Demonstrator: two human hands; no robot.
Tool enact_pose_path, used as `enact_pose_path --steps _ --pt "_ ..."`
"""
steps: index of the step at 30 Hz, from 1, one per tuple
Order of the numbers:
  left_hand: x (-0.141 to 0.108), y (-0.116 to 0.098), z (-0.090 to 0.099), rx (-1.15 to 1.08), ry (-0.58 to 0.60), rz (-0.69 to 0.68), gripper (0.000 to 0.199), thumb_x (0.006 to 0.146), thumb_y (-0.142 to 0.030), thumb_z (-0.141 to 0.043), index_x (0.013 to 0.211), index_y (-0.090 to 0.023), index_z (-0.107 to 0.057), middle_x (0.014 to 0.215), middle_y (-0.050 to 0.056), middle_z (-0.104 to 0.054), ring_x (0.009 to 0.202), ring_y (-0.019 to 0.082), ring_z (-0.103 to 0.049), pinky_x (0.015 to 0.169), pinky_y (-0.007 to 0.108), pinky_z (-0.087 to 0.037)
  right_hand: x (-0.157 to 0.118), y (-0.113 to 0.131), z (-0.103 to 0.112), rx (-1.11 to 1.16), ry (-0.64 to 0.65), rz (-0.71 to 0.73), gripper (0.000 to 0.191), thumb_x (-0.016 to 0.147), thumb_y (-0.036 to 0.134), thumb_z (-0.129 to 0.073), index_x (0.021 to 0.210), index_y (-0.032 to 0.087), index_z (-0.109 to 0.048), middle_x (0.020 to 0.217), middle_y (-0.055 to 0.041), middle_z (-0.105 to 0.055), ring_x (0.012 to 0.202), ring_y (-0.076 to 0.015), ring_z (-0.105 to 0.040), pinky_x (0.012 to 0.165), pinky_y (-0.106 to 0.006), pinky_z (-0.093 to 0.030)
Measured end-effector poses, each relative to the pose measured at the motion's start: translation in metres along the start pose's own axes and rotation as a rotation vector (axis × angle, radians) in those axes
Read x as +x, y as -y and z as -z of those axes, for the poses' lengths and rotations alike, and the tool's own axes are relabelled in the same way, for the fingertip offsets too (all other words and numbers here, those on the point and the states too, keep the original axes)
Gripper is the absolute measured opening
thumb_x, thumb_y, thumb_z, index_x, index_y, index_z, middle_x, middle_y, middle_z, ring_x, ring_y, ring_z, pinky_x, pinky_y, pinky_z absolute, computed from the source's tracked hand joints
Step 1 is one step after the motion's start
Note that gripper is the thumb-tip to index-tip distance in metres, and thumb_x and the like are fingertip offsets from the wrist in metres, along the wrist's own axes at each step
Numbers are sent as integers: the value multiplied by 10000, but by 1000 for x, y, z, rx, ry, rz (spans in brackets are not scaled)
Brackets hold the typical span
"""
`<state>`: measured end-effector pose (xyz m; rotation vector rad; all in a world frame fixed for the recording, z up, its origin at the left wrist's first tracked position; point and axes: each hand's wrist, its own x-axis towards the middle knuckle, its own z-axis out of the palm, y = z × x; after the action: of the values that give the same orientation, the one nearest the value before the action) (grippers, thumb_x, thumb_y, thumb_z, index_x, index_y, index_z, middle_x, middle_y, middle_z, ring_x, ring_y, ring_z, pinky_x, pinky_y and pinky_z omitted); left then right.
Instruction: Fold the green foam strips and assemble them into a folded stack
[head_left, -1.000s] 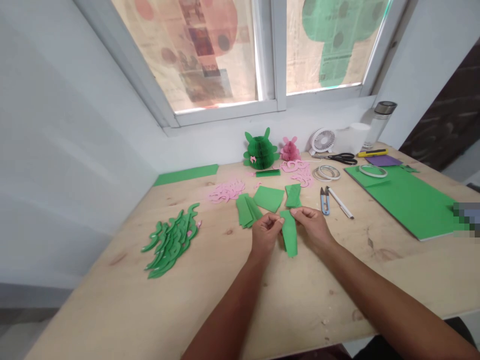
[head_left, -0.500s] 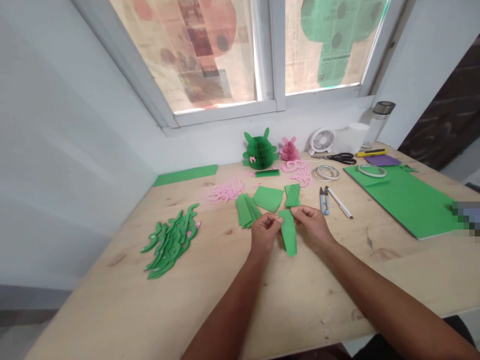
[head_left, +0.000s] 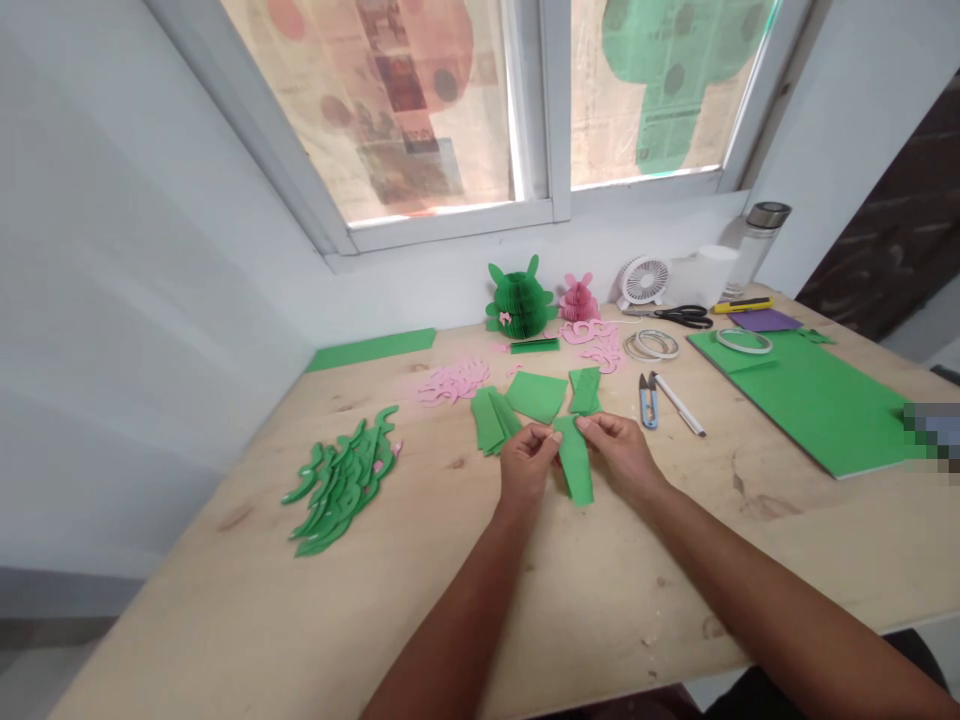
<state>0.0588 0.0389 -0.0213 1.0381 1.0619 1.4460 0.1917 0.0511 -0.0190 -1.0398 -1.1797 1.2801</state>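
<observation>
Cutouts [head_left: 345, 490]: green, heaped on the table [head_left: 637, 600], well to the left of your grip.
Band [head_left: 375, 350]: green, flat, far beyond your grip and to its left.
Pink scraps [head_left: 454, 383]: loosely piled, beyond your grip to the left.
Slips [head_left: 491, 420]: green, overlapping, just beyond your left hand.
Left hand [head_left: 525, 465]: you pinched the strip's far left edge between thumb and fingers.
Green ball [head_left: 521, 305]: pleated paper with ears, upright, far beyond your grip.
Square [head_left: 536, 397]: green, flat, near your grip on its far side.
Strip [head_left: 576, 465]: green, between your two hands, its near end pointing toward you; you could not tell from this view whether that end touched the table.
Pink ball [head_left: 579, 300]: smaller, pleated, to the right of the green one.
Right hand [head_left: 619, 450]: you pinched the strip's far right corner between thumb and fingers.
Fan [head_left: 643, 280]: white, upright, far beyond your grip to the right.
Snips [head_left: 648, 402]: blue-handled, beyond your right hand, just beside the pen [head_left: 679, 403].
Scissors [head_left: 690, 316]: black-handled, farther beyond your grip.
Board [head_left: 817, 405]: green, flat, well to the right of your grip.
</observation>
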Motion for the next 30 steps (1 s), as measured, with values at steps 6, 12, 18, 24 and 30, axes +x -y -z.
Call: enact_pose_path --steps 6,12,18,24,30 --pt "0 0 0 -19 -7 -3 204 634 -293 -686 573 -157 -548 470 -47 -518 448 79 -473 486 198 -375 2 -4 0 -49 -5 37 280 690 411 -670 609 151 -604 534 21 -531 516 -113 -447 528 -249 -350" --pt "0 -2 0 -10 -33 0 196 635 -299 -684 584 -157 -559 469 -49 -517 439 76 -470 483 197 -378 -1 1 0 -23 52 -15 309 705 449 -648 620 155 -600 553 27 -525 522 -108 -447 525 -242 -340" --pt "1 -3 1 1 -56 0 216 627 -326 -689 594 -157 -558 473 -44 -518 433 85 -475 465 208 -384 1 -2 0 -119 61 25 317 701 449 -644 598 156 -582 525 32 -498 503 -106 -421 513 -243 -332" --pt "2 -3 1 -36 -71 10 220 608 -321 -701 602 -155 -557 467 -51 -513 428 78 -471 464 203 -383 -1 -1 -1 -110 80 37 321 714 462 -629 620 157 -594 556 19 -527 529 -120 -454 528 -250 -352" --pt "4 -4 1 -73 -106 17 241 593 -338 -709 612 -155 -553 474 -50 -511 427 81 -472 461 212 -401 -1 -2 0 -171 123 60 354 737 472 -596 563 167 -547 517 37 -458 498 -99 -391 499 -238 -310"
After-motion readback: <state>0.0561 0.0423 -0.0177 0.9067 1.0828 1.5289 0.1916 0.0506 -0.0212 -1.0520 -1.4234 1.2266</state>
